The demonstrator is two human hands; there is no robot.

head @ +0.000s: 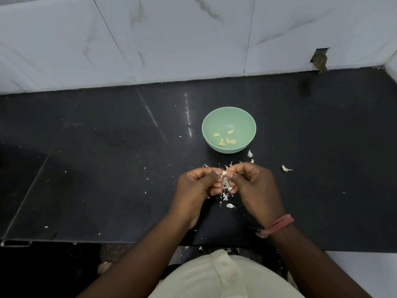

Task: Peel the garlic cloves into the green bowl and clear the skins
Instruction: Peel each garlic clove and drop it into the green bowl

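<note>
While both my hands pinch one clove [224, 173] between them, left hand [198, 186] and right hand [251, 183] curled tight on it, its skin hangs half off. Skins [225, 195] litter the counter [107, 158] below my fingers, not yet cleared. Farther toward the back edge, the bowl [229, 112] holds about six peeled cloves [225, 138].

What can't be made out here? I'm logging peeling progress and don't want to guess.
Head view only:
- Garlic clove: mostly hidden between the left hand and right hand; how much is peeled is unclear.
- Peeled cloves in the green bowl: small and touching; exact count uncertain.
- Skins under the hands: partly covered.
</note>
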